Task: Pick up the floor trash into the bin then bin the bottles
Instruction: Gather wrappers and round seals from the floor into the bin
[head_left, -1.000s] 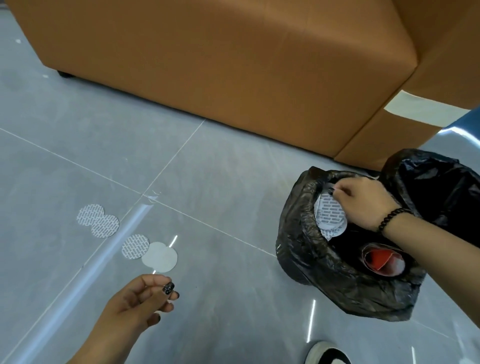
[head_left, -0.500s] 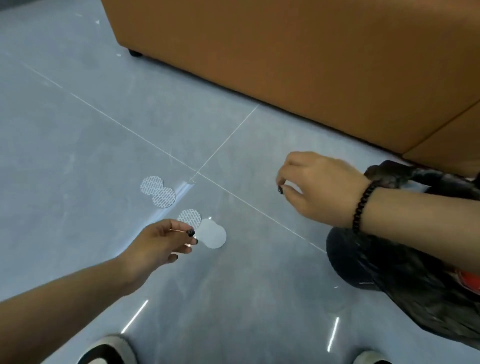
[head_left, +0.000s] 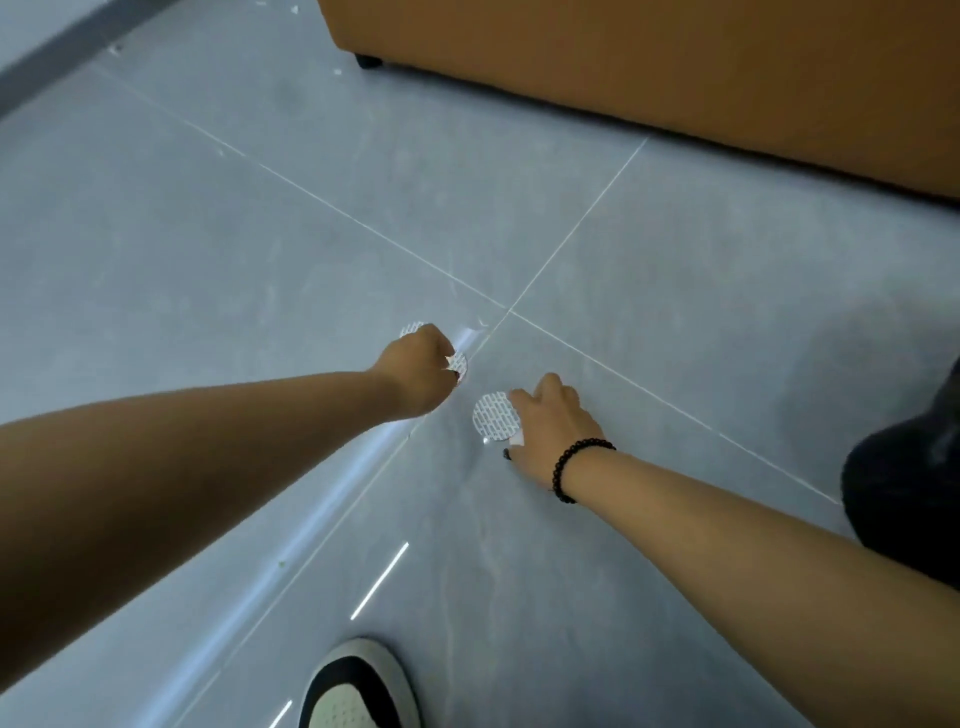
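Round paper discs lie on the grey tiled floor near a tile joint. My left hand (head_left: 415, 371) is down on the far pair. Its curled fingers pinch the edge of one patterned disc (head_left: 460, 365), and the other far disc (head_left: 413, 328) peeks out behind the knuckles. My right hand (head_left: 550, 431), which wears a black bead bracelet, grips the right edge of a nearer patterned disc (head_left: 493, 422). A sliver of a plain white disc (head_left: 515, 440) shows under its fingers. The black bin bag (head_left: 904, 499) sits at the right edge, mostly out of frame.
An orange-brown sofa (head_left: 675, 67) runs along the top, with a dark foot (head_left: 370, 61) at its left corner. My black-and-white shoe (head_left: 358, 686) stands at the bottom centre. Small white scraps (head_left: 115, 48) lie far off at the top left.
My right hand left the bin bag and came down left onto the nearer discs. My left hand reached forward past those onto the far pair. The view swung left, pushing the bag to the edge.
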